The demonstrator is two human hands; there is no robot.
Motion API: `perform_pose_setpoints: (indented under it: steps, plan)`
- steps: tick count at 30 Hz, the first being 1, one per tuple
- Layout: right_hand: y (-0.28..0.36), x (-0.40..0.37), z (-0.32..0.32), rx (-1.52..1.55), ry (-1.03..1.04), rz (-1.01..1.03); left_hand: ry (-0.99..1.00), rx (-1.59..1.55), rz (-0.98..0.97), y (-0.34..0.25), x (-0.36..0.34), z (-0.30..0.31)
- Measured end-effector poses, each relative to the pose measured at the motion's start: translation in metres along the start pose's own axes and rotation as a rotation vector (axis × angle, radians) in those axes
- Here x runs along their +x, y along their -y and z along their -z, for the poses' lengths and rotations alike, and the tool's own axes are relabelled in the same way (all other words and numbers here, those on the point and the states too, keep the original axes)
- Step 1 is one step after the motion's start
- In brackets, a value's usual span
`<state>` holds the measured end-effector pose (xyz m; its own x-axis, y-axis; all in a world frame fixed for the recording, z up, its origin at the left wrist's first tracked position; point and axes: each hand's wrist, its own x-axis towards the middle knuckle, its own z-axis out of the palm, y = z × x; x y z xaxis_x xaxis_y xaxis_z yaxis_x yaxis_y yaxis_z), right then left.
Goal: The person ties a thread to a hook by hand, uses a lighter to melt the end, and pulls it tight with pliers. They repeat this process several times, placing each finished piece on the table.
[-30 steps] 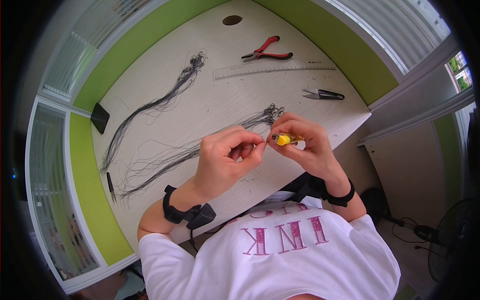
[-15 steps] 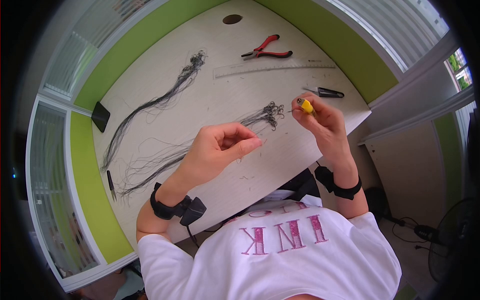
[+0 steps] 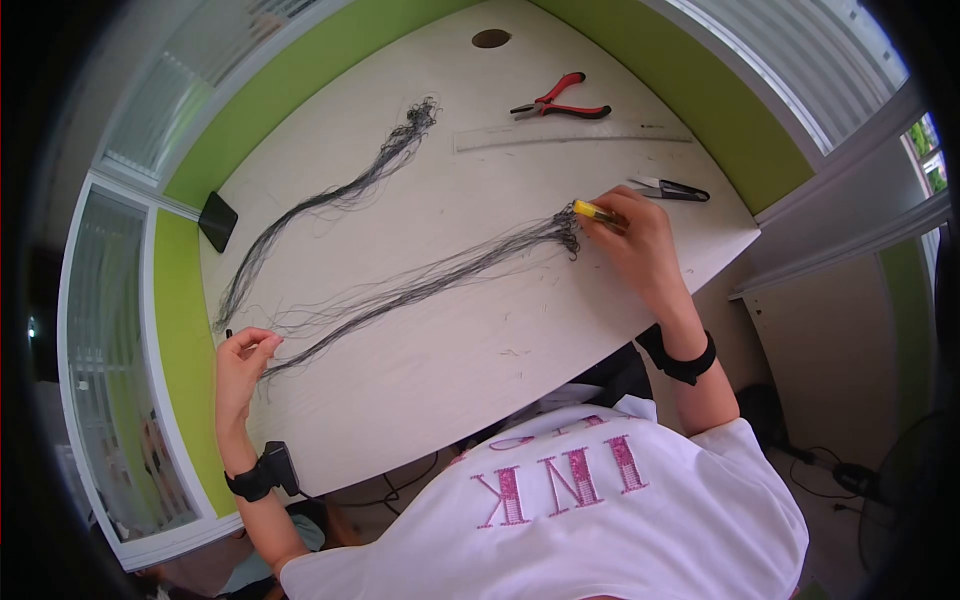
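gap btwn bundles (image 3: pixel 345 190); pliers (image 3: pixel 544 104) obstruct rear

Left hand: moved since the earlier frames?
Yes. The left hand has moved leftward, away from the ruler and toward the green panel along the desk's left side.

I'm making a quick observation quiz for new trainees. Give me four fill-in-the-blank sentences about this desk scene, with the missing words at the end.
1. The right hand is holding a small tool with a ____ end.
2. There are ____ bundles of dark strands lying on the desk.
3. The pliers have black and ____ handles.
4. Of the pliers and the snips, the ____ lie nearer the right hand.

Missing words: yellow; two; red; snips.
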<state>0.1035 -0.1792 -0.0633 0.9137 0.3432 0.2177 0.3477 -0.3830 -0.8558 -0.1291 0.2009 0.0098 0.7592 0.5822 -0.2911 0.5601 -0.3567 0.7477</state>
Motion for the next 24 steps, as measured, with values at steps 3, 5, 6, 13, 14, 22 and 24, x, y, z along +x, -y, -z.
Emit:
perform_pose_setpoints:
  steps: [3,5,6,13,14,22,24]
  plan:
    - [0.001,0.000,-0.004,-0.073,-0.038,-0.017,0.020,0.006,-0.018,0.012,0.008,-0.009]
    - [0.000,-0.001,-0.005,-0.067,-0.057,-0.029,0.050,0.017,-0.058,0.019,0.013,-0.010]
    - [-0.002,-0.002,-0.005,-0.069,-0.052,-0.032,0.073,0.041,-0.125,0.023,0.015,-0.009]
    - [0.001,0.000,-0.007,-0.024,-0.109,-0.119,0.031,0.172,-0.285,0.014,0.006,0.003]
    - [0.001,0.002,-0.006,-0.025,-0.100,-0.109,0.020,0.165,-0.280,0.010,0.004,0.005]
    - [0.015,0.004,0.001,0.031,-0.057,-0.239,-0.157,0.102,-0.325,-0.003,0.006,0.002]
    - [0.020,0.009,0.008,0.044,-0.089,-0.285,-0.163,0.069,-0.368,-0.007,0.004,-0.005]
